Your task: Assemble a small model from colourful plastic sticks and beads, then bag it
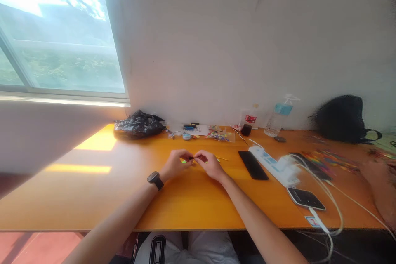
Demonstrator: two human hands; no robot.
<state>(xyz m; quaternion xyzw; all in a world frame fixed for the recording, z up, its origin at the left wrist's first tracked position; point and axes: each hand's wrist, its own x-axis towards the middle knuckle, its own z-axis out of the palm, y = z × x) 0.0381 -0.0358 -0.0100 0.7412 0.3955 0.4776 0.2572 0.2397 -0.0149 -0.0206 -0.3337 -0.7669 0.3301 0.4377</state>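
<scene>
Over the middle of the table, my left hand (177, 163), with a dark watch on its wrist, pinches a small dark piece (191, 158) between thumb and fingers. My right hand (210, 165) is also closed in a pinch, its fingertips meeting the left ones at that piece. What the right fingers grip is too small to make out. Bright yellow-green bits show beside the left fingers, partly hidden by them. A thin yellow stick (223, 159) lies just right of my right hand.
A black plastic bag (139, 124), small craft parts (221, 134) and a clear bottle (274, 121) line the wall. Right of my hands are a black phone (253, 165), a power strip (272, 165) with cables and a charging phone (306, 199). Another person's blurred arm (377, 185) is at far right.
</scene>
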